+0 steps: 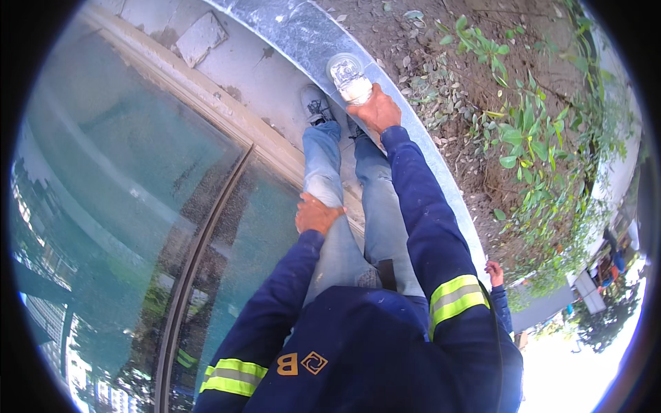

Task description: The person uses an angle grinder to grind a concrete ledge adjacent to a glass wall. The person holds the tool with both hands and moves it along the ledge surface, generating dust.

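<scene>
My right hand [377, 110] is closed around the body of a white, dust-caked angle grinder [354, 88]. The grinder's round disc end lies against the top of the curved grey stone ledge [289, 27]. My right arm is stretched forward to reach it. My left hand [318, 215] rests on the knee of my faded jeans, bent over the cloth, with no tool in it. The underside of the disc is hidden.
Left of me runs a glass pane [138, 158] with a metal frame bar [200, 265]. A flat stone piece [201, 39] lies on the paving ahead. Beyond the ledge is a soil bed with green plants [520, 141]. Another person's hand [494, 273] shows at right.
</scene>
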{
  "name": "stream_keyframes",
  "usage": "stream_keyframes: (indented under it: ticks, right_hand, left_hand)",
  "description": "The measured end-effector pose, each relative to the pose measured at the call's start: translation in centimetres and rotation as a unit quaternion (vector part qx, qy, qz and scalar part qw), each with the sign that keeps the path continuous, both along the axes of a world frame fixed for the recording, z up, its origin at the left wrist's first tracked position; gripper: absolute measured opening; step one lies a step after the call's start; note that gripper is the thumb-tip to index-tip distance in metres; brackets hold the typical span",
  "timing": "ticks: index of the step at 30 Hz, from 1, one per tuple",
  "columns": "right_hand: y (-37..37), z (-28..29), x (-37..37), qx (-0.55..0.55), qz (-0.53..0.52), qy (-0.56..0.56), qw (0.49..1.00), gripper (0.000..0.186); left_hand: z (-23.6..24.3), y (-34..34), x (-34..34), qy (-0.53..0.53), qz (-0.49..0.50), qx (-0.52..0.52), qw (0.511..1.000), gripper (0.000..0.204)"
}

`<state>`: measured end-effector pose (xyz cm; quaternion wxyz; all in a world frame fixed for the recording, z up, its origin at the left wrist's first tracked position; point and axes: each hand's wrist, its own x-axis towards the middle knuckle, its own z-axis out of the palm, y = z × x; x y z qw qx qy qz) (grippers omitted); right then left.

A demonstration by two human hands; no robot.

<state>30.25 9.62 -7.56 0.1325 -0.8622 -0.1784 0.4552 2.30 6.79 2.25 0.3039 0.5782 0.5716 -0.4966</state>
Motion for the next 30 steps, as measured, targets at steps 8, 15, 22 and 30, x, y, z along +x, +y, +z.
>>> stream_keyframes:
  ticks: [8,15,22,30]
  right_hand:
    - [-1.2,-0.9,-1.3,-0.025,-0.009,-0.030,0.999,0.083]
    - [-0.4,-0.8,-0.7,-0.018,0.021,-0.037,0.999,0.084]
    - [2.0,-0.9,0.4,-0.003,-0.009,-0.038,0.999,0.092]
    - [-0.8,-0.4,0.1,-0.008,-0.019,-0.034,0.999,0.086]
  left_hand:
    - [0.2,2.8,0.9,0.006,0.023,0.040,0.999,0.117]
    - [-0.3,4.1,0.7,-0.011,0.030,0.063,0.997,0.109]
    - [0.0,5.8,0.2,-0.031,0.031,0.077,0.996,0.101]
    - [-0.1,5.6,0.3,-0.039,0.023,0.091,0.995,0.091]
